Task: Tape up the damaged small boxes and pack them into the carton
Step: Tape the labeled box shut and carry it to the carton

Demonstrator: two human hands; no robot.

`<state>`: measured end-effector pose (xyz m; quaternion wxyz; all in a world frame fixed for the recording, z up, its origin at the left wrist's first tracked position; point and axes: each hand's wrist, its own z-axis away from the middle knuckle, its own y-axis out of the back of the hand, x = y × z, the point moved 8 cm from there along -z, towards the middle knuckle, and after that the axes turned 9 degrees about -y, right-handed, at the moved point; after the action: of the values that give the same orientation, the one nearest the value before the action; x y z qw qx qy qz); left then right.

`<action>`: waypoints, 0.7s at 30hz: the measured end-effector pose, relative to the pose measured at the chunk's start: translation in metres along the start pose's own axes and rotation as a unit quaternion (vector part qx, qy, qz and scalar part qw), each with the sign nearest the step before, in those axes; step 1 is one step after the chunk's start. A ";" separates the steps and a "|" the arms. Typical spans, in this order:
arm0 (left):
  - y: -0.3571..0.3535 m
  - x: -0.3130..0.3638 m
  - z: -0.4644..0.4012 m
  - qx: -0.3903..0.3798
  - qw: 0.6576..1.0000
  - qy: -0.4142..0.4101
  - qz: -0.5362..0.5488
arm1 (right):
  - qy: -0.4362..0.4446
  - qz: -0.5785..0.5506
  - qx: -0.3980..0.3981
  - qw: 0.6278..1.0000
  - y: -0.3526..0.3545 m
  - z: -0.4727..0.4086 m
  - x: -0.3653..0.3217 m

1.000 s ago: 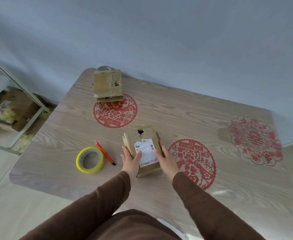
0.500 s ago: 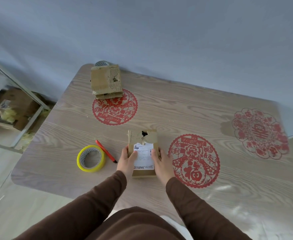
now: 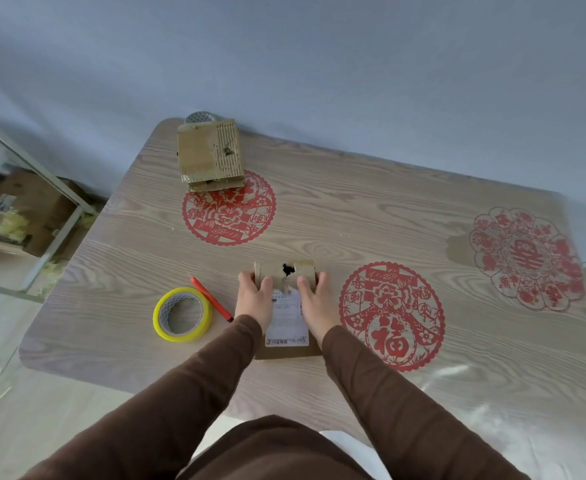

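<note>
Both arms in brown sleeves reaching forward, left hand [image 3: 254,299] and right hand [image 3: 315,301] side by side — fingers curled in a grip.

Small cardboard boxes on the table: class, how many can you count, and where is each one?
2. One small box, with a hole in its top, sits at the near edge, held by the left hand and right hand. The other box sits at the far left corner. Others may lie out of view.
</note>
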<state>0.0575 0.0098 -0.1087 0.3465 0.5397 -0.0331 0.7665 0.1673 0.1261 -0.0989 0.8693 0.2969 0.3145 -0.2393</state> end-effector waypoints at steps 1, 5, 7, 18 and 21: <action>0.001 -0.003 0.003 0.010 1.000 0.006 0.006 | 0.000 0.008 -0.005 1.000 -0.001 0.001 0.002; -0.002 -0.005 0.010 0.017 0.999 -0.029 -0.001 | 0.053 0.048 -0.006 0.997 -0.004 0.005 -0.001; -0.004 -0.002 0.007 -0.002 0.997 -0.060 -0.053 | 0.068 0.060 0.010 0.996 -0.003 0.003 -0.002; -0.004 0.001 0.006 -0.032 0.990 -0.105 -0.089 | 0.072 0.042 0.019 0.996 -0.002 -0.007 0.000; -0.006 0.001 0.010 -0.058 0.990 -0.114 -0.054 | 0.063 -0.043 -0.021 0.997 -0.007 -0.007 0.005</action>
<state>0.0685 0.0106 -0.1056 0.4121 0.6038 -0.0876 0.6767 0.1637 0.1246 -0.1090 0.8425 0.2797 0.3861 -0.2508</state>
